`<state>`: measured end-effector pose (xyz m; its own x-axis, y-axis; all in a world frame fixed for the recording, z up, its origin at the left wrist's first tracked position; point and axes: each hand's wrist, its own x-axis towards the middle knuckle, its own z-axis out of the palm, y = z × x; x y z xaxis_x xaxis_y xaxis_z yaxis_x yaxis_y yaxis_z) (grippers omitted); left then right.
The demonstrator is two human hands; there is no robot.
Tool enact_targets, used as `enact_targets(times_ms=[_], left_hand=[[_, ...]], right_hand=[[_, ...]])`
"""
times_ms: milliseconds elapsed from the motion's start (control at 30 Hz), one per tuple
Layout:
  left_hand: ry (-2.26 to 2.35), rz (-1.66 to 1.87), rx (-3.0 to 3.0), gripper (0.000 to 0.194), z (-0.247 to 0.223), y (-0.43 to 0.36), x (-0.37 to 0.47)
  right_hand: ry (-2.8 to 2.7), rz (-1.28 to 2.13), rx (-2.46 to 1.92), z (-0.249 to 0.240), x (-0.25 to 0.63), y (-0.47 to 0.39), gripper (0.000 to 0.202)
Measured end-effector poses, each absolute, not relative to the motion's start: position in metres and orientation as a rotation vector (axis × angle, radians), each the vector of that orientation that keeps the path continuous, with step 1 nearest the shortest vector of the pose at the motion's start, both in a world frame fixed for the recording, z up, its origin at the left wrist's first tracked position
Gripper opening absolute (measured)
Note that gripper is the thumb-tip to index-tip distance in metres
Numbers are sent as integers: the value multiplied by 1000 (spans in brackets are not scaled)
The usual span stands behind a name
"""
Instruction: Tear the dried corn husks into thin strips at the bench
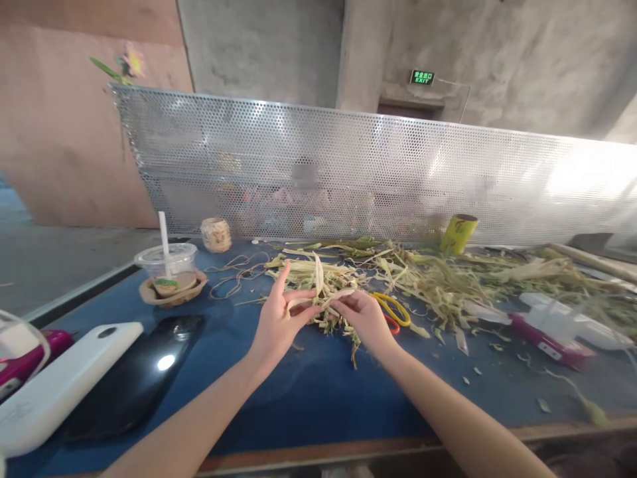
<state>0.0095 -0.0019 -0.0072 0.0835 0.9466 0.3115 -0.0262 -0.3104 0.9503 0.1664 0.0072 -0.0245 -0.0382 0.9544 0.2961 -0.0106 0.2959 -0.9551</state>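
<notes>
Between my two hands is a small piece of pale, dried husk strips (319,279), with one strip standing up and others running sideways. My left hand (284,311) pinches its left side, index finger and thumb closed on it while another finger points up. From the right, my right hand (362,317) pinches the other end with the fingertips. Behind and beneath lies a heap of dried husk shreds (338,269). Close to my right hand are the yellow handle (395,309) and a red-orange loop (392,324), which look like scissors, partly hidden.
On the left stand a lidded plastic cup (166,259) in a woven basket (174,297), a black phone (142,372), a white device (70,385) and a string (239,273). A yellow-green can (458,234) and a magenta-and-white object (550,340) are right. A perforated metal screen (348,166) borders the back.
</notes>
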Motion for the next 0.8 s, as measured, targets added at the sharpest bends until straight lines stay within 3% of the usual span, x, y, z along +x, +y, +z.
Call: enact_targets(times_ms=[333, 500, 633, 800], left_hand=[[907, 1374, 1179, 87, -17, 9, 17], [910, 1409, 1196, 85, -19, 11, 16], [940, 1417, 1249, 87, -18, 11, 16], [992, 1397, 1288, 94, -18, 12, 13]], right_hand=[[-1286, 1213, -914, -30, 161, 13, 33], [-1423, 1121, -985, -32, 163, 13, 21], [-1804, 396, -1113, -33, 165, 3, 6], [-2246, -649, -841, -27, 162, -10, 23]])
